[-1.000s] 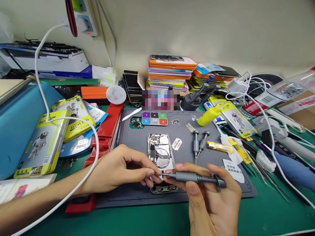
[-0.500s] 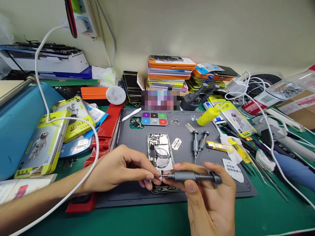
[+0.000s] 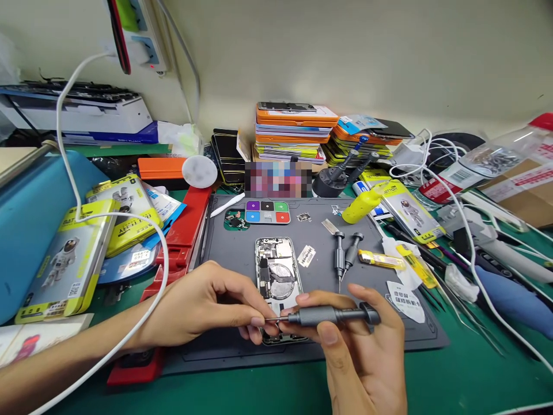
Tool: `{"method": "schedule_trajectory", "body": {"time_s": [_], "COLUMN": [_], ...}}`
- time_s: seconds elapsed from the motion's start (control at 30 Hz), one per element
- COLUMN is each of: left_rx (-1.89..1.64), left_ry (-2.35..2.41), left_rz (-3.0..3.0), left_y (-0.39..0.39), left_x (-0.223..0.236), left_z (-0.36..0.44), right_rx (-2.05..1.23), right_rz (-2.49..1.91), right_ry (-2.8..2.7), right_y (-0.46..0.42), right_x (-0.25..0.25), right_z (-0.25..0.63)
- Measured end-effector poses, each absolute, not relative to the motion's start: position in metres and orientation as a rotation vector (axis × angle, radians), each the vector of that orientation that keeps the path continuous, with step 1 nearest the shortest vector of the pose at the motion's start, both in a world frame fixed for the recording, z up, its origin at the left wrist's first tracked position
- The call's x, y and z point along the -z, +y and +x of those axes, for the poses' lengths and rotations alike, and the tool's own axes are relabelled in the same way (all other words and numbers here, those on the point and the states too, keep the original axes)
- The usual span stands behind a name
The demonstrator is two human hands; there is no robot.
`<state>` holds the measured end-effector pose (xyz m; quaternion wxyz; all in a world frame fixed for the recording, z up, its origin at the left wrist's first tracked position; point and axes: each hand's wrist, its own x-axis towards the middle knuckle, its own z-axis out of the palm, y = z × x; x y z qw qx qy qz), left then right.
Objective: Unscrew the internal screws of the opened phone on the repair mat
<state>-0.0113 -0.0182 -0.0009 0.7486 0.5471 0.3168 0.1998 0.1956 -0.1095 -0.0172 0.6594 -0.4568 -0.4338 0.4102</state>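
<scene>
My right hand [image 3: 363, 357] grips a grey precision screwdriver [image 3: 332, 315] held level, its thin tip pointing left. My left hand [image 3: 207, 305] pinches thumb and fingertips together right at that tip; what lies between them is too small to make out. Both hands hover over the lower end of an opened phone body [image 3: 277, 271] with exposed boards and a round coil. The phone lies on a dark grey work mat [image 3: 389, 328].
Two more screwdrivers [image 3: 343, 253] lie on the mat right of the phone, beside a yellow strip [image 3: 380, 260]. A coloured screw tray [image 3: 268, 212] sits at the mat's back. A white cable [image 3: 142, 311] crosses my left forearm. Yellow battery boxes [image 3: 64, 265], a red clamp [image 3: 177, 242] and stacked packages [image 3: 294, 132] crowd the bench.
Both hands and the screwdriver have shifted slightly left and down in the view. The pinch at the tip holds the same.
</scene>
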Motion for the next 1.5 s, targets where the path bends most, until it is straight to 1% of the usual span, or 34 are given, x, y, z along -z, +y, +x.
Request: {"method": "schedule_trajectory", "body": {"time_s": [0.2, 0.33, 0.5, 0.73, 0.9, 1.13, 1.33, 1.5], "left_rx": [-0.403, -0.389, -0.389, -0.463, -0.546, -0.626, -0.593, -0.569], "left_ry": [0.707, 0.809, 0.915, 1.13, 1.357, 1.399, 1.414, 1.543], "left_rz": [1.225, 1.244, 1.345, 1.813, 2.186, 2.341, 2.483, 2.575], "left_y": [-0.02, -0.018, -0.017, -0.012, 0.016, 0.064, 0.108, 0.122], "left_x": [0.001, 0.003, 0.003, -0.006, -0.015, -0.026, -0.009, 0.001], "left_z": [-0.013, -0.009, -0.008, -0.005, 0.004, 0.018, 0.017, 0.015], "right_rx": [-1.03, -1.081, -0.923, -0.812, -0.824, -0.735, -0.758, -0.747], "right_rz": [-0.998, -0.962, -1.014, -1.093, -1.087, -1.099, -1.071, -1.082], "right_ry": [-0.965, -0.945, -0.958, -0.885, -0.972, -1.035, -1.033, -1.055], "right_y": [-0.111, -0.11, -0.111, -0.116, -0.12, -0.123, -0.123, -0.123], "right_x": [0.021, 0.021, 0.018, 0.009, 0.011, 0.016, 0.016, 0.016], "right_z": [0.206, 0.215, 0.21, 0.193, 0.19, 0.187, 0.19, 0.19]}}
